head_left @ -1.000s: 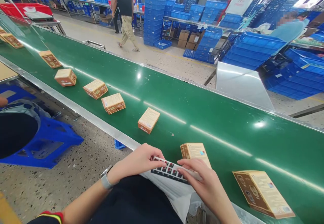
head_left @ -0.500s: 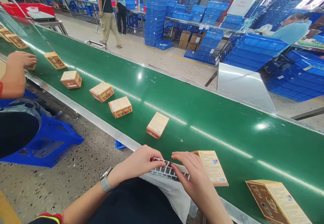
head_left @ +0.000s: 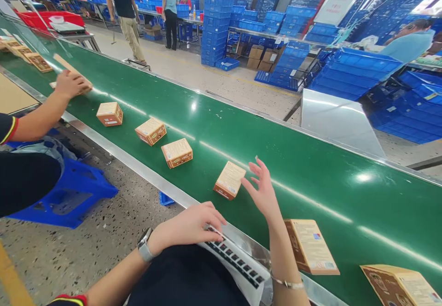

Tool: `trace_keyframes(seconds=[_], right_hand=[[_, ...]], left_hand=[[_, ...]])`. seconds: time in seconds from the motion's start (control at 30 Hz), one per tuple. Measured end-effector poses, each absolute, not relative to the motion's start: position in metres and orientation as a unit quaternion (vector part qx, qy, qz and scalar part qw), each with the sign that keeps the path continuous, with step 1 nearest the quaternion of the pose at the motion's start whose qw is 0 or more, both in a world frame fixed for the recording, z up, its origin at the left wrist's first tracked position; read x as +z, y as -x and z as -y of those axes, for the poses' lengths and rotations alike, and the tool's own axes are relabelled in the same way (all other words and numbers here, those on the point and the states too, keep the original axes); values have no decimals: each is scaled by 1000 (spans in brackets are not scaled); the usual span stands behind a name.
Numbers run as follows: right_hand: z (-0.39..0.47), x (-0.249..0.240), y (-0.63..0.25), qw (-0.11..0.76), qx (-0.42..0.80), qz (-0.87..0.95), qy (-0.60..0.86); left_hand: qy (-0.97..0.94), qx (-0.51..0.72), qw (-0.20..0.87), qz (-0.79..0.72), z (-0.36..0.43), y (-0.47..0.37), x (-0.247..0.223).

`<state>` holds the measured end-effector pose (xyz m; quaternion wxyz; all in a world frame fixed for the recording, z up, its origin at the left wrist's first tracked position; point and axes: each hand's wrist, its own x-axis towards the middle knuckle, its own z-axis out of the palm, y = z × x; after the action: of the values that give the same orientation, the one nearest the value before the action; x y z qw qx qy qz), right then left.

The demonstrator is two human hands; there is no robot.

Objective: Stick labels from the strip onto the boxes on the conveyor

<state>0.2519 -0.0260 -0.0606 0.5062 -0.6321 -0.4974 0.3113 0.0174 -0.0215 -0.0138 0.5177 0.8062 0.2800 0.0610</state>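
My left hand [head_left: 195, 225] pinches the upper end of a white sheet of small dark stickers [head_left: 238, 260], which lies across my lap by the belt's near edge. Over the green conveyor belt [head_left: 311, 154], my right hand [head_left: 260, 188] is raised with its fingers apart. Its thumb is beside the right edge of a brown and cream carton [head_left: 230, 180]; whether they touch I cannot tell. A tiny pale piece [head_left: 256, 158] shows at one fingertip, too small to name. Another carton [head_left: 312, 246] sits right of my right wrist, partly behind it.
Several similar cartons stand along the belt to the left, and one carton [head_left: 402, 285] is at the lower right. At left, a co-worker's hand [head_left: 71, 85] is on a carton. A blue stool [head_left: 79, 195] stands below. Blue crates [head_left: 217, 25] are stacked beyond the belt.
My right hand has left the sticker sheet and moved up over the belt to the carton. The cartons have shifted rightward. The co-worker's hand has reached farther over the belt.
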Motion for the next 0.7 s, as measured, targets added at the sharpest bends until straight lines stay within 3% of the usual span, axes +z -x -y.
trace_keyframes(seconds=[0.27,0.47,0.7], right_hand=[[2,-75,-253,433,478,538,543],[34,-77,-243,584,381,351,625],[68,-85,-219,628,345,229,659]], left_hand=[[-885,84,398,-228,24,-18,-27],[-911,89,350,-201,30,-26,-39],[-928,80,325,-166,33,-34,-42]])
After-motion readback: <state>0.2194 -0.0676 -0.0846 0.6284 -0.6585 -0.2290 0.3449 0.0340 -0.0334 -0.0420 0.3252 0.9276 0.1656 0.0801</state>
